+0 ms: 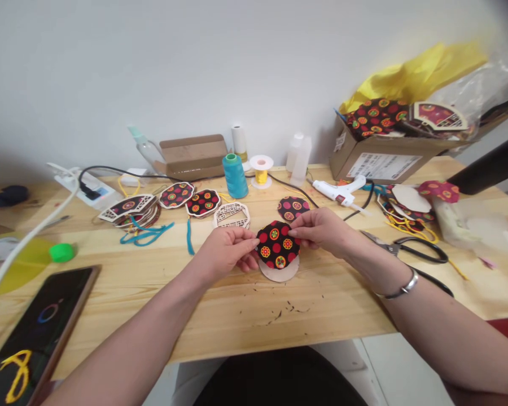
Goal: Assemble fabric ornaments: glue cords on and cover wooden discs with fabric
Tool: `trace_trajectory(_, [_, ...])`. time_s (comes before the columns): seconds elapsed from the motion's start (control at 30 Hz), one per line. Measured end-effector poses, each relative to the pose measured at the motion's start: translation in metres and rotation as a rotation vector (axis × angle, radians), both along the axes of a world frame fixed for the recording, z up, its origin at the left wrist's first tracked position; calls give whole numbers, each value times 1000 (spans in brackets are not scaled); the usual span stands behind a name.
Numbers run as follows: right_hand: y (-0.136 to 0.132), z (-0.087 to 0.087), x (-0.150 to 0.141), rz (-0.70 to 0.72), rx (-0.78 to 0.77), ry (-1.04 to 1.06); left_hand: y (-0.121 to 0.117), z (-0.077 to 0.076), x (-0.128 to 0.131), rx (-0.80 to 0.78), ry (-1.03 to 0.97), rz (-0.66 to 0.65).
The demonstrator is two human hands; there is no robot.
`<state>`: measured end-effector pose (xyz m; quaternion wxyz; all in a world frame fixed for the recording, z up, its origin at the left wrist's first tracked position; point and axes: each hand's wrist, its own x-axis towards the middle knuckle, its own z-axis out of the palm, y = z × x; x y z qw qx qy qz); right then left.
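I have the patterned fabric piece [277,245] pinched at both edges — left hand [226,251] and right hand [322,228] closed on it — over a plain disc [279,272] at the table's [237,310] near middle. I judge I'm aligning it; next needs careful centring.

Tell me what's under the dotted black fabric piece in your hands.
Under the dotted fabric piece, held by the left hand and right hand, a plain round backing disc shows only along its lower edge. The fabric hides the rest of it.
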<state>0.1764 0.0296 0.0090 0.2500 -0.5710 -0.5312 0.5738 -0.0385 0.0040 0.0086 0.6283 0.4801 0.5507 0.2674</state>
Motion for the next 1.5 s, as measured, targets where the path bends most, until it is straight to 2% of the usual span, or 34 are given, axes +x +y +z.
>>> trace_trajectory(0.13, [-1, 0, 0, -2, 8, 11, 0, 1, 0, 13, 16, 4])
trace_trajectory(0.33, [-1, -4, 1, -36, 1, 103, -2, 0, -1, 18, -93, 9])
trace_trajectory(0.53, [-2, -6, 0, -31, -5, 171, 0, -2, -2, 41, -42, -90])
trace_trajectory(0.7, [-2, -4, 3, 36, 4, 171, 0, -3, -3, 61, -1, -115])
trace_trajectory(0.87, [-2, -3, 3, 44, 9, 144, -1, -2, -3, 62, 11, -151])
trace_trajectory(1.0, [-1, -1, 4, 52, 18, 65, 0, -3, -2, 63, 32, -110])
trace_trajectory(1.1, [0, 0, 8, 138, 21, -4, 1, -3, -2, 48, 60, -92])
trace_trajectory(1.33, [0, 6, 15, 368, 10, -103, 0, 1, -1, -3, 113, -153])
trace_trajectory(1.5, [0, 10, 18, 425, 10, -122, 0, 1, -2, -25, 114, -151])
